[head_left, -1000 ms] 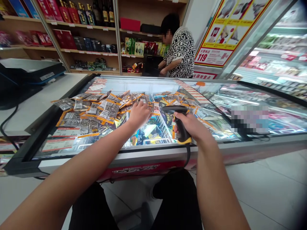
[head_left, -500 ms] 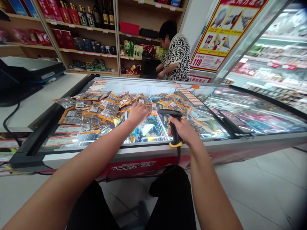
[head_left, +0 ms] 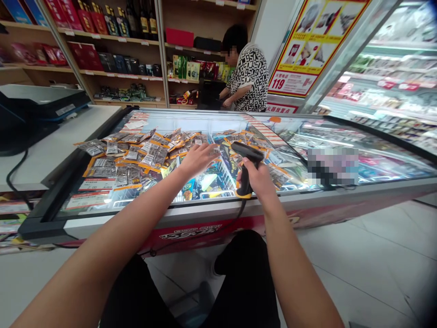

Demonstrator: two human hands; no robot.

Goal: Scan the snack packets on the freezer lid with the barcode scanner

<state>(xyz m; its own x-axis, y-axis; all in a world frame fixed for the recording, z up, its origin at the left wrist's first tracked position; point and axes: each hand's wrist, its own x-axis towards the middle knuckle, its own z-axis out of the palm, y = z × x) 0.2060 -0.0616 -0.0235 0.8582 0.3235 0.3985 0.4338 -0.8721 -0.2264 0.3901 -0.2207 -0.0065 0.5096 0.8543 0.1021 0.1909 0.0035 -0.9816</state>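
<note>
In the head view my right hand [head_left: 257, 178] grips a black and yellow barcode scanner [head_left: 246, 175], its head tilted up over the glass top of the freezer. A cable runs down from its handle past the freezer's front edge. To its left, my left hand [head_left: 200, 159] hovers over the glass with fingers stretched out and nothing visible in them. Many small clear packets with orange edges [head_left: 153, 152] lie heaped on the glass left of that hand. More such packets [head_left: 251, 139] lie behind and right of the scanner.
The chest freezer [head_left: 119, 223] spans the front, with wire baskets and bags under its glass. A white counter [head_left: 99, 114] with a dark device adjoins on the left. Behind, a person [head_left: 251, 77] in a patterned shirt stands by the shelves [head_left: 112, 75]. A refrigerated display [head_left: 403, 86] is at right.
My left hand has opened from a closed pose, its fingers extending rightward. My right hand has raised and tilted the scanner's head. The view has shifted slightly.
</note>
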